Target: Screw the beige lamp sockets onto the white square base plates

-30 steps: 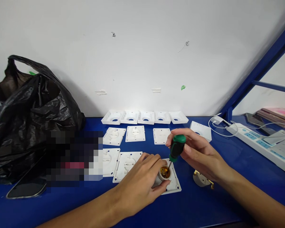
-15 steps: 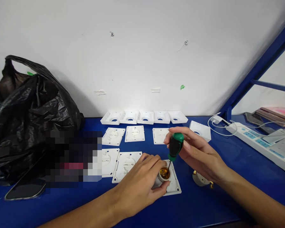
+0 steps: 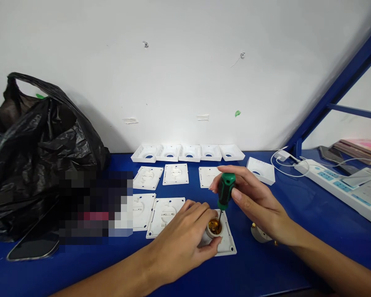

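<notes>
My right hand [image 3: 250, 194] grips a green and black screwdriver [image 3: 226, 191], its shaft pointing down into a round lamp socket [image 3: 215, 227] with a brass-coloured inside. Around the socket's rim my left hand [image 3: 193, 229] is closed, thumb at the front and fingers behind. Under the socket lies a square white plate [image 3: 227, 243], partly covered by the left hand. Whether the screwdriver's tip sits in a screw is hidden inside the socket. A second round white socket [image 3: 261, 233] with brass tabs rests on the table below my right wrist.
Several white plates [image 3: 167, 211] lie left of and behind my hands. White square covers [image 3: 189, 152] line the wall, with one cover [image 3: 261, 170] set apart. A black plastic bag [image 3: 49, 144] and phone [image 3: 37, 239] are left. A power strip [image 3: 343, 185] with cables sits right.
My right hand has shifted slightly left, and the screwdriver stands more upright, its handle turned a little. My left hand and the socket stay in place.
</notes>
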Demonstrator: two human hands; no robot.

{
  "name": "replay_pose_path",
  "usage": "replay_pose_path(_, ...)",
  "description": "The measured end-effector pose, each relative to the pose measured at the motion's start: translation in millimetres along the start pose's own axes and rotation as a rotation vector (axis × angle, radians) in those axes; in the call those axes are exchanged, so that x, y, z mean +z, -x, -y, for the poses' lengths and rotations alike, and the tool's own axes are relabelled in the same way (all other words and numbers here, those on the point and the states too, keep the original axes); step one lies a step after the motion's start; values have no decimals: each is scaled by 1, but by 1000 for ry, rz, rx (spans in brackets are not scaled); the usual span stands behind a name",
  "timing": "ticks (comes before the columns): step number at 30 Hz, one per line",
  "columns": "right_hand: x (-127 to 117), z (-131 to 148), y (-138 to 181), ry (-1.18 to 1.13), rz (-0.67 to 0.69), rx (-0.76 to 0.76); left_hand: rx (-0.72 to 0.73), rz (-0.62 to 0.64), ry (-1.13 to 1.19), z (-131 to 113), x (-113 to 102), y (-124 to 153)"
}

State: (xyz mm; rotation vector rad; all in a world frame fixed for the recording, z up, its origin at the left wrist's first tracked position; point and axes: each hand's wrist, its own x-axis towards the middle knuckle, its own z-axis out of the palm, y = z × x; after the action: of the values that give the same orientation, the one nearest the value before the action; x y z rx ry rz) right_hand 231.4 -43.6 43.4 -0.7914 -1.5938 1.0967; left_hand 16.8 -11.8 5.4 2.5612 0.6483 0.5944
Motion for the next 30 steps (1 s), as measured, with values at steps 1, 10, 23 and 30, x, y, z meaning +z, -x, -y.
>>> replay_pose_path(1, 0, -2, 1, -6, -16, -14, 2, -1, -4, 0, 0, 0)
replay_pose_path(10, 4, -7, 2, -33, -64, -69, 7, -15, -9, 1, 2, 1)
replay_pose_path(23, 8, -6, 3, -46, -10, -93, -46, -9, 75, 4, 2, 0)
replay_pose_path(30, 8, -5, 2, -73, -5, -82, -50, -16, 69, 2, 2, 1)
